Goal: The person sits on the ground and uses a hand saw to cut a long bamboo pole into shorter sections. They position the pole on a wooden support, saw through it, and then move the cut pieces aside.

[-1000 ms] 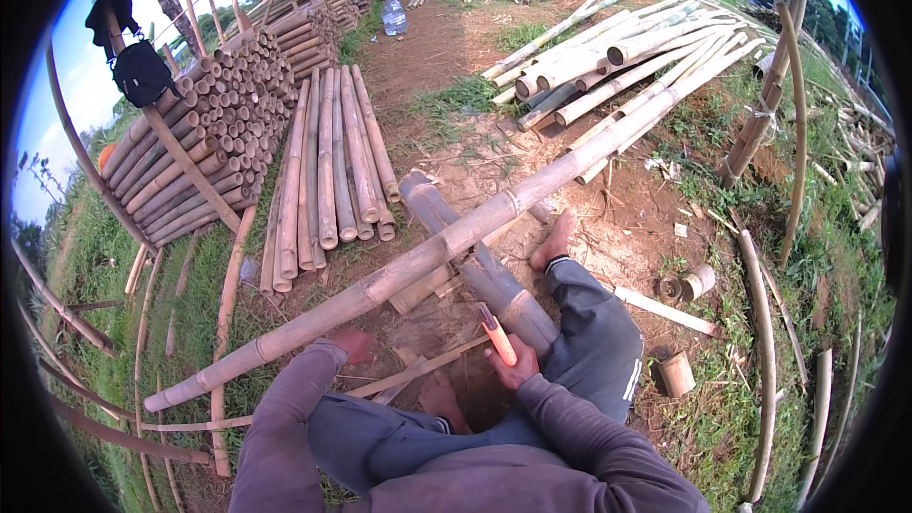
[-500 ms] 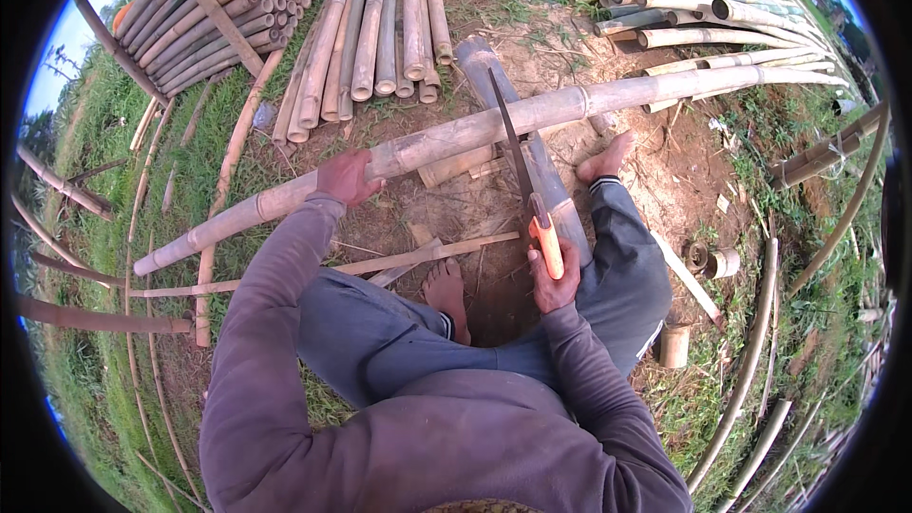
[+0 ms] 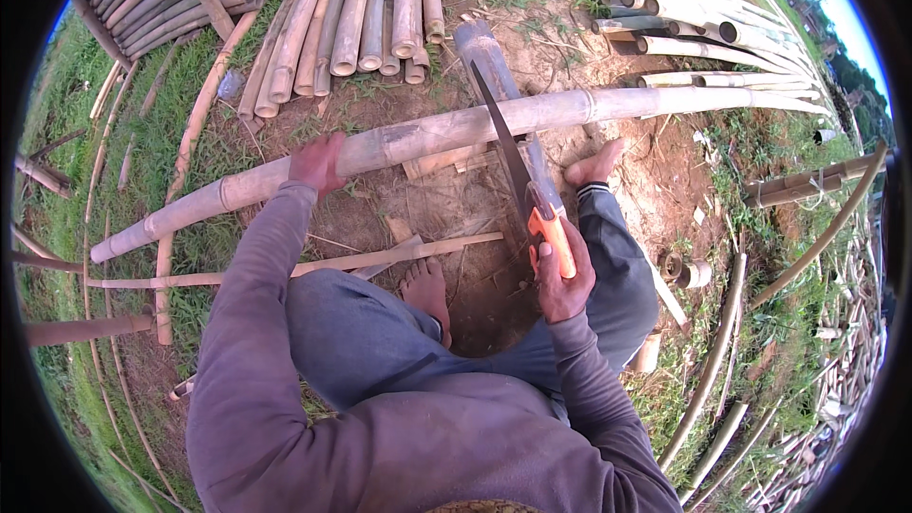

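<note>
A long, pale bamboo pole lies across in front of me, over a thicker, greyish bamboo piece that runs away from me. My left hand grips the pole left of this crossing, fingers wrapped over it. In my right hand, by my right knee, is the orange handle of a handsaw. Its dark blade slants up and left across the pole close to the crossing. Whether the teeth have cut into the pole cannot be made out.
Bamboo poles are bundled ahead on the left, with a stack behind. More poles lie at the far right. A split bamboo strip crosses before my left knee. Short bamboo offcuts sit right of my leg.
The whole view has shifted somewhat, so most things appear further left. The saw's handle and my right hand have moved slightly right, and the blade slants more. My left hand keeps its grip.
</note>
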